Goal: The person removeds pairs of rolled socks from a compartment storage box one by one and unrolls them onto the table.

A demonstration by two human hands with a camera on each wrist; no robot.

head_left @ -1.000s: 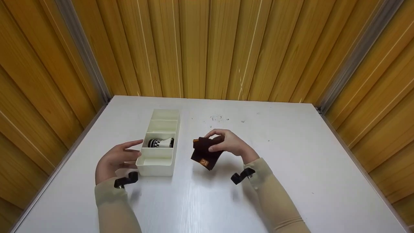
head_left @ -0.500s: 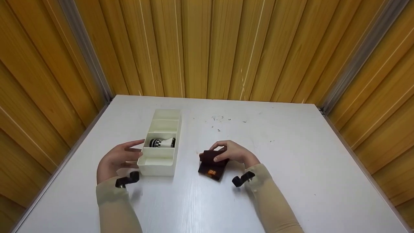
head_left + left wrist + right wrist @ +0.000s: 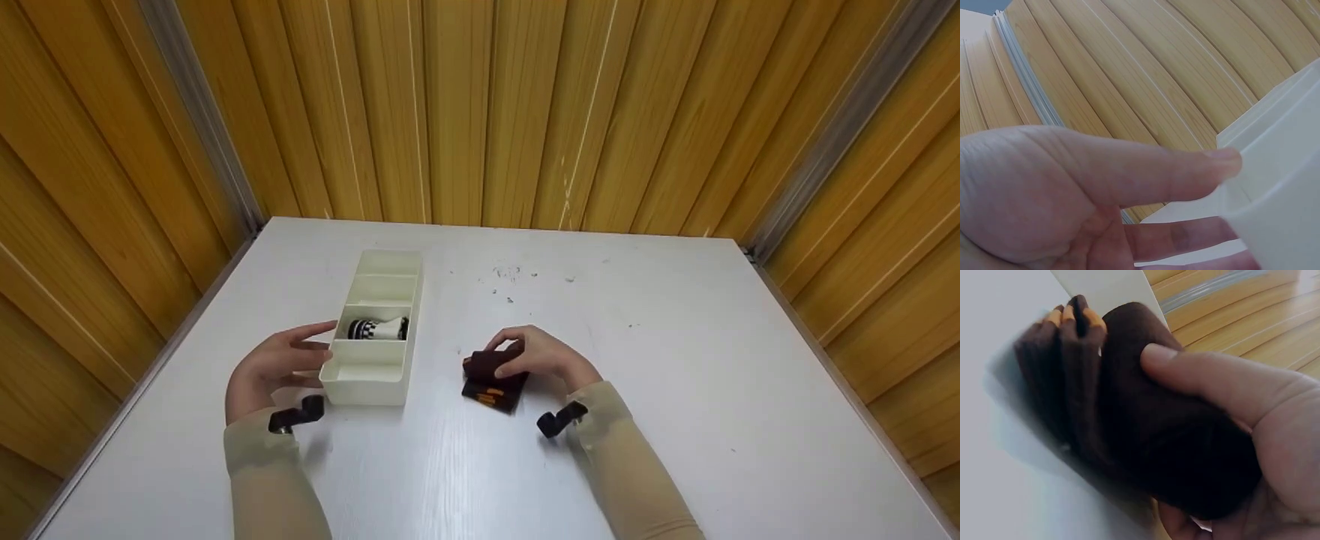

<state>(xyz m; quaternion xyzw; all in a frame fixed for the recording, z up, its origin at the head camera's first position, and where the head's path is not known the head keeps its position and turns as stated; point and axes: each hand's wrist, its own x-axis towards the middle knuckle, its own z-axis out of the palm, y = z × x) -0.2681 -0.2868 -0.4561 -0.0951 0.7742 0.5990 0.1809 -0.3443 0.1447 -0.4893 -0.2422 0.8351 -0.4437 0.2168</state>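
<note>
My right hand (image 3: 541, 355) grips a dark brown pair of socks (image 3: 495, 381) with orange marks, low at the table, right of the box. In the right wrist view, the thumb presses on a rolled part of the socks (image 3: 1145, 399), and folded layers with orange bands stick out beyond it. Straight fingers of my left hand (image 3: 271, 367) touch the left side of a white divided box (image 3: 367, 390). In the left wrist view, the thumb lies against the corner of the box (image 3: 1283, 219). A rolled black-and-white checkered sock bundle (image 3: 379, 328) lies in one middle compartment.
The white table (image 3: 660, 337) has small dark marks (image 3: 508, 271) towards the back. Yellow wood-look panels (image 3: 517, 112) enclose the table at the back and both sides. A black clip (image 3: 561, 418) is worn on each wrist.
My right hand has lowered the socks towards me and slightly right, down to the table. The flap with the orange mark now looks more bunched. The left hand stays at the box.
</note>
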